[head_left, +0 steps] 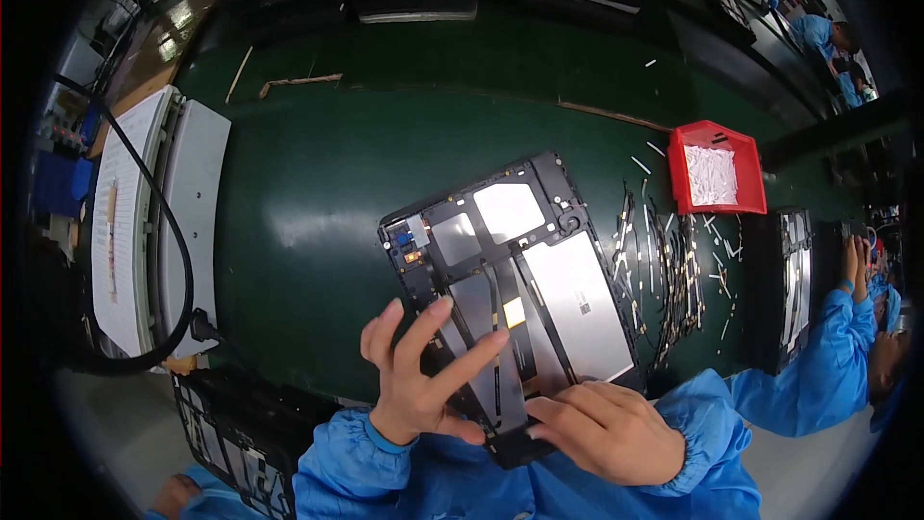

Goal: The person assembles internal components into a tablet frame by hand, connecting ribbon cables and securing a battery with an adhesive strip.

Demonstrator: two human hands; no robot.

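Note:
An opened tablet [577,301] with a black frame, silver plates and dark flat cables lies tilted on the green table before me. My left hand [419,376] is over its lower left side, fingers spread and nothing held between them. Its thumb reaches toward the tablet's near edge. At the near right edge, my right hand [611,429] is closed, thumb and forefinger pressed together near the lower end of a dark cable [549,318]. Whatever those fingertips pinch is too small or hidden to make out.
Right of the tablet lie several thin dark cable strips [679,279] and white slips, below a red bin [760,174] of white pieces. Another open tablet [794,279] lies beyond, near a co-worker's sleeve [804,390]. A grey stand [197,222] holds papers at left; a black cable [159,193] loops across it.

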